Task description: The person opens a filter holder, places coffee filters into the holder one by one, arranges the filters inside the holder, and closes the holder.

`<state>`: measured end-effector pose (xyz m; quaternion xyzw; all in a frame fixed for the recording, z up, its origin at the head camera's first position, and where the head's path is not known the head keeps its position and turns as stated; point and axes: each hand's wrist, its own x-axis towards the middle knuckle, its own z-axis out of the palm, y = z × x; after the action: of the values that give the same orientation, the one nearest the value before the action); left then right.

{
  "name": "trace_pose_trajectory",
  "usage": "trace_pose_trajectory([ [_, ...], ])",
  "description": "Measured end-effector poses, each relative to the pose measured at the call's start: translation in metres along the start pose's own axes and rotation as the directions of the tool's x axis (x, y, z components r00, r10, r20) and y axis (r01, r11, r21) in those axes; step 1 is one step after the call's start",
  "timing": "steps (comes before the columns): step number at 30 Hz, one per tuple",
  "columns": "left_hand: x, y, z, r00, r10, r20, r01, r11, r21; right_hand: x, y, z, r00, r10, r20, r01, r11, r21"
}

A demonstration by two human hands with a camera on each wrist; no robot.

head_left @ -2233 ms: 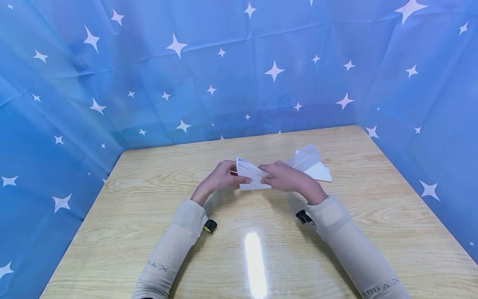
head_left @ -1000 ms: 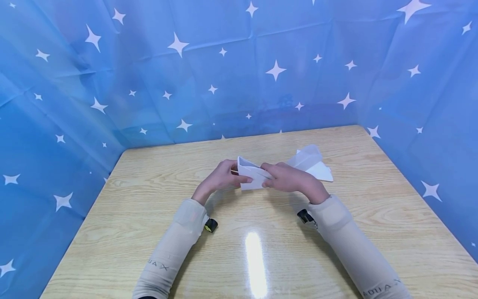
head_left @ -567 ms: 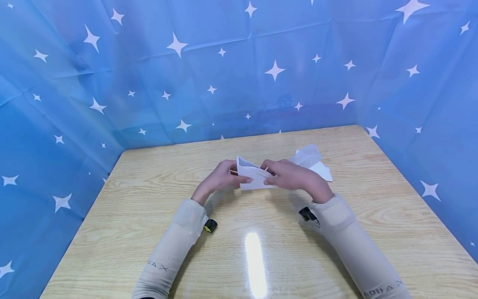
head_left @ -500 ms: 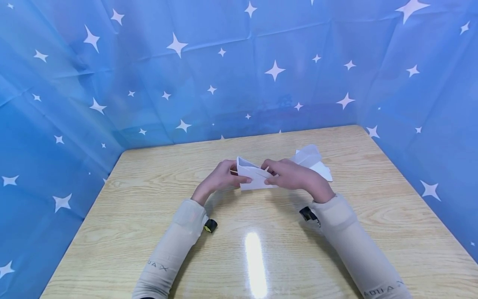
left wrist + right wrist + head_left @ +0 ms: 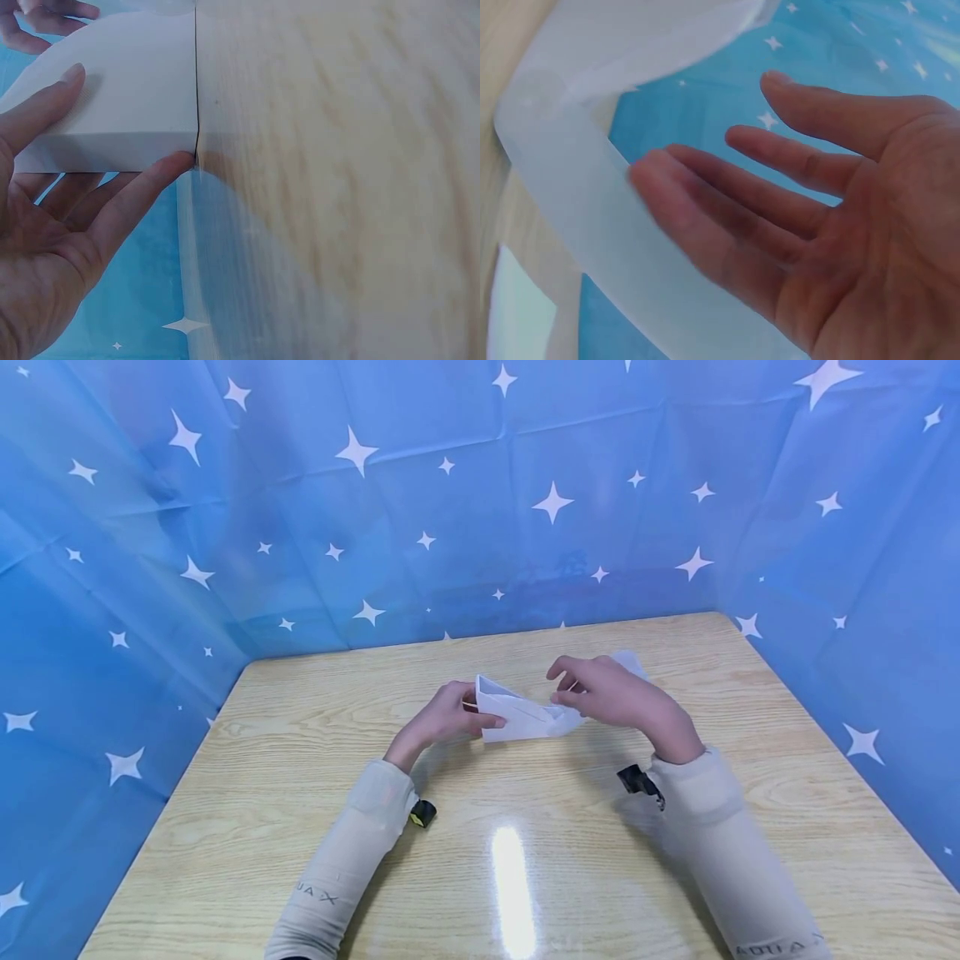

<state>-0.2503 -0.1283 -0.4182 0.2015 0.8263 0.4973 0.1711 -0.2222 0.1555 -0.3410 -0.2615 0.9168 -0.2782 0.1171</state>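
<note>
A white folded box-like paper piece [image 5: 517,717] stands on its long edge near the table's middle, its top gaping. My left hand [image 5: 447,717] grips its left end, thumb on the front face and fingers behind. In the left wrist view this paper piece [image 5: 135,82] shows a narrow side wall and a curved edge. A thin white flap [image 5: 567,720] bends out at its right end. Just above that flap hovers my right hand [image 5: 611,691], fingers loosely bent. The right wrist view shows this hand [image 5: 817,232] with thumb apart from fingers, holding nothing, beside the curved flap [image 5: 607,202].
Behind my right hand a translucent white sheet [image 5: 630,662] lies on the wooden table [image 5: 315,702], mostly hidden by the hand. A blue star-patterned curtain [image 5: 450,510] hangs along the back and sides. Small black wrist cameras [image 5: 423,812] sit under both sleeves.
My right hand has let go of the paper piece's right end and moved right and up, uncovering the flap and covering most of the sheets behind. The left hand stays in place.
</note>
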Motion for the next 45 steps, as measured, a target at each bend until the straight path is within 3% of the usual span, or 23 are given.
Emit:
trace_pose_trajectory([
  [6,0.000,0.000,0.000,1.000,0.006,0.008,-0.006,1.000,0.004,-0.014,0.000,-0.018,0.986,-0.006,-0.167,0.002,1.000,-0.024],
  [12,0.000,-0.002,0.000,1.000,0.004,0.007,-0.004,1.000,0.003,-0.027,0.001,-0.032,0.942,-0.014,-0.336,0.003,0.999,-0.035],
  [20,-0.001,-0.002,0.000,1.000,-0.008,0.005,0.008,1.000,-0.001,-0.033,0.015,-0.040,0.890,0.020,-0.456,-0.021,1.000,0.003],
  [36,-0.001,0.000,0.000,1.000,0.003,0.009,-0.003,1.000,0.001,-0.042,0.050,-0.052,0.862,0.130,-0.489,-0.103,0.991,0.082],
  [45,-0.001,0.000,0.000,1.000,-0.003,0.008,0.003,1.000,-0.002,-0.035,0.070,-0.046,0.880,0.157,-0.448,-0.114,0.986,0.122],
])
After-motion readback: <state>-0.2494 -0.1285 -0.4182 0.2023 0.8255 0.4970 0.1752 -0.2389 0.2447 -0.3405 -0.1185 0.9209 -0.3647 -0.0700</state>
